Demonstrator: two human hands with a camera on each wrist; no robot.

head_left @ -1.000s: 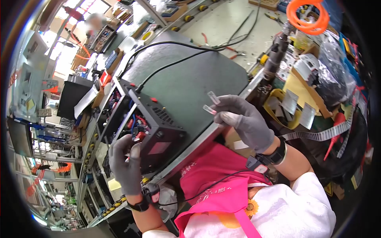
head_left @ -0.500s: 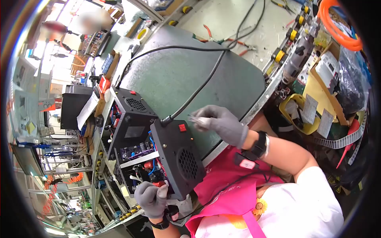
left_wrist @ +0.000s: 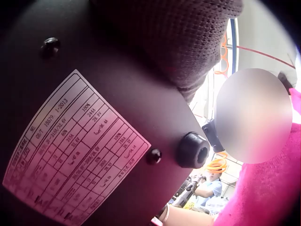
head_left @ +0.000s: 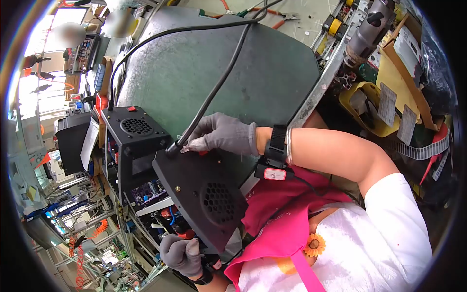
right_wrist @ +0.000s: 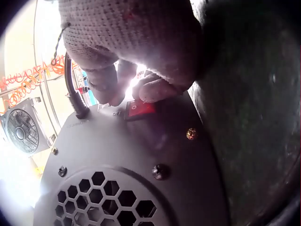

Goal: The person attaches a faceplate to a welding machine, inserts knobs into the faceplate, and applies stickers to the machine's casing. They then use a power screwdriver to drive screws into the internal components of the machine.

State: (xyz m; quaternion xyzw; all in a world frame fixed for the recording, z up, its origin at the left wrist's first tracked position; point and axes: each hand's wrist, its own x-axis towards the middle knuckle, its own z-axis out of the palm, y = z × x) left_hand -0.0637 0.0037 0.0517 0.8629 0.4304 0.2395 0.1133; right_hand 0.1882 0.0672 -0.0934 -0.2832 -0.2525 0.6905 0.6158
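A black machine (head_left: 194,190) with an open side stands tilted at the mat's edge. My gloved right hand (head_left: 221,134) pinches a small clear piece (head_left: 183,147) at its upper edge, beside the cable plug (head_left: 172,149). In the right wrist view, those fingertips meet the panel by a red switch (right_wrist: 141,108), above a honeycomb grille (right_wrist: 110,200). The gloved left hand (head_left: 181,255), fingers curled, grips the machine's lower corner; its fingertips are partly hidden. In the left wrist view, the glove (left_wrist: 183,42) lies against the casing near a printed label (left_wrist: 75,150).
Another black machine (head_left: 131,127) stands behind on the left. A thick black cable (head_left: 219,87) crosses the green mat (head_left: 272,63). On the right are a yellow container (head_left: 357,102), a cardboard box (head_left: 411,73) and a metal-bodied tool (head_left: 369,31). Pliers (head_left: 284,19) lie at the back.
My right hand has moved left from over the mat to the machine's upper edge. The left hand has stayed by its lower corner, now with fingers more curled. The head view has shifted.
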